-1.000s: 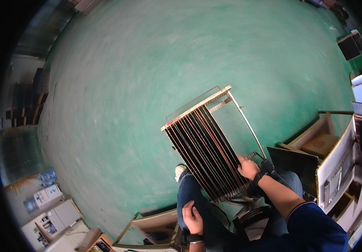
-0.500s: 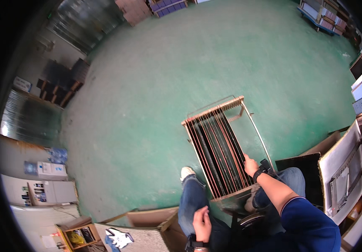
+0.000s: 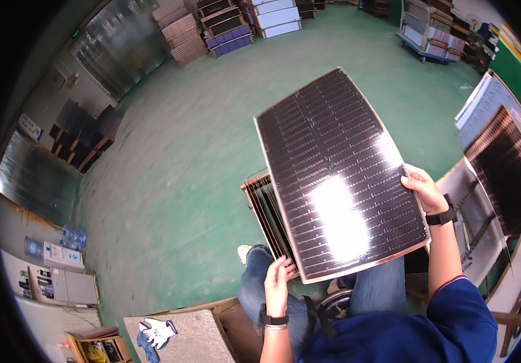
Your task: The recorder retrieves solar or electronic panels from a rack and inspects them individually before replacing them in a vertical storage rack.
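My right hand [image 3: 425, 189] grips the right edge of a thin, glossy black rectangular panel [image 3: 309, 130], its thumb on the face. Rows of small pale marks run across the panel, and bright glare covers part of it. The panel is held tilted over a slotted rack [image 3: 259, 192] strung with cords; most of the rack is hidden behind it. Beside the panel's lower left corner is my left hand [image 3: 277, 281], fingers apart and nothing seen in them. Whether its fingertips touch the rack or panel I cannot tell.
To my right leans a copper-brown finned panel [image 3: 505, 175] with pale boards [image 3: 481, 106] behind. White and blue gloves [image 3: 157, 333] lie on a grey-topped box [image 3: 197, 339] at lower left. Stacked panels [image 3: 179, 30] and a loaded blue trolley [image 3: 427, 54] stand far off.
My right hand has left the rack's right side and now holds the black panel above it. My left hand has moved forward from my lap. The view has tipped up and turned right.
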